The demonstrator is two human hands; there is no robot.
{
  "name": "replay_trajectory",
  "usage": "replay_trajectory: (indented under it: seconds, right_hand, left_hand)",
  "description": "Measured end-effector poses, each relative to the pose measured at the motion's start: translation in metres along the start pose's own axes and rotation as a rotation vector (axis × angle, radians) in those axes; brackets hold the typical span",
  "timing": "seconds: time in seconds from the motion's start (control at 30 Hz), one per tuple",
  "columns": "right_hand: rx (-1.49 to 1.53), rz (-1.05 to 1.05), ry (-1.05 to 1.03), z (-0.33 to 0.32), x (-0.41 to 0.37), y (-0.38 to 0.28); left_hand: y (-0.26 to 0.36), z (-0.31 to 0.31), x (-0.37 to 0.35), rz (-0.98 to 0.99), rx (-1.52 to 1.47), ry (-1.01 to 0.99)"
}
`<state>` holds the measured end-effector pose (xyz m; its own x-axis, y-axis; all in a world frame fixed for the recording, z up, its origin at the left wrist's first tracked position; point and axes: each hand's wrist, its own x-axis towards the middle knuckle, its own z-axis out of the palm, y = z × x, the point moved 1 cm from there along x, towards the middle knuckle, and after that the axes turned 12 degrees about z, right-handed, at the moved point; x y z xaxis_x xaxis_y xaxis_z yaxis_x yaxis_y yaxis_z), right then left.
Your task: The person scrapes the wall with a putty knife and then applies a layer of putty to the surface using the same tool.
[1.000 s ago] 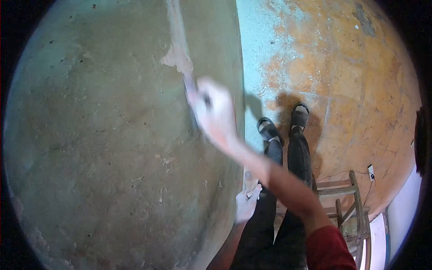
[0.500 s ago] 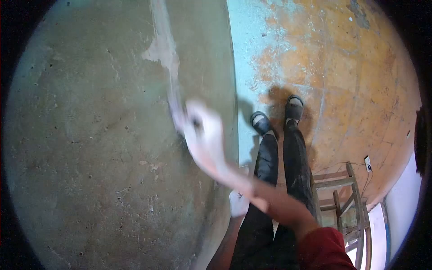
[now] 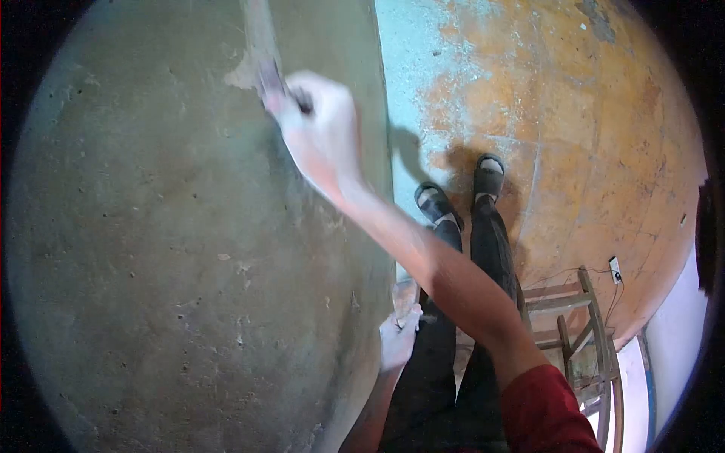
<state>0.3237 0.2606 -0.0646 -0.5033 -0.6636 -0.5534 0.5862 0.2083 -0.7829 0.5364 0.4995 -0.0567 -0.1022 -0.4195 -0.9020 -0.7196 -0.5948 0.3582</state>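
My right hand (image 3: pixel 325 113) is closed around a flat scraper (image 3: pixel 269 78), its handle hidden in the fist. The scraper's blade lies against the grey-green wall (image 3: pixel 151 249), on a pale smoothed strip (image 3: pixel 260 34) running toward the top of the view. Lower down, beside my legs, my left hand (image 3: pixel 398 340) is closed on a second flat scraper-like tool (image 3: pixel 405 296), with pale material on it. Both hands are whitened with powder or paste.
My feet in dark sandals (image 3: pixel 489 177) stand on a worn orange and pale blue floor (image 3: pixel 589 166). A wooden stool (image 3: pixel 563 306) is close to my legs on the right. Past it lies a white power strip (image 3: pixel 615 269) with a cable.
My right hand has moved up the view along the pale strip, taking the scraper with it. My left hand's tool now shows, having been hidden behind the right forearm.
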Motion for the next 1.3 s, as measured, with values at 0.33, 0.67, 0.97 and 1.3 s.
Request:
replay_trajectory:
  seconds: [0.33, 0.67, 0.97, 1.3]
  right_hand:
    - [-0.003, -0.08, -0.021, -0.004, 0.015, -0.014]
    - [-0.509, 0.197, 0.346, -0.251, -0.19, -0.025]
    - [-1.347, 0.208, 0.32, -0.507, -0.439, -0.063]
    - [-1.173, 0.396, 0.387, -0.592, -0.377, -0.099]
  left_hand:
    - [-0.022, 0.004, -0.033, -0.012, -0.118, 0.032]
    - [0.065, -0.003, -0.095, 0.426, 0.235, 0.333]
    - [0.133, -0.004, -0.124, 0.478, 0.5, 0.318]
    - [0.092, 0.016, -0.098, 0.241, 0.362, 0.389]
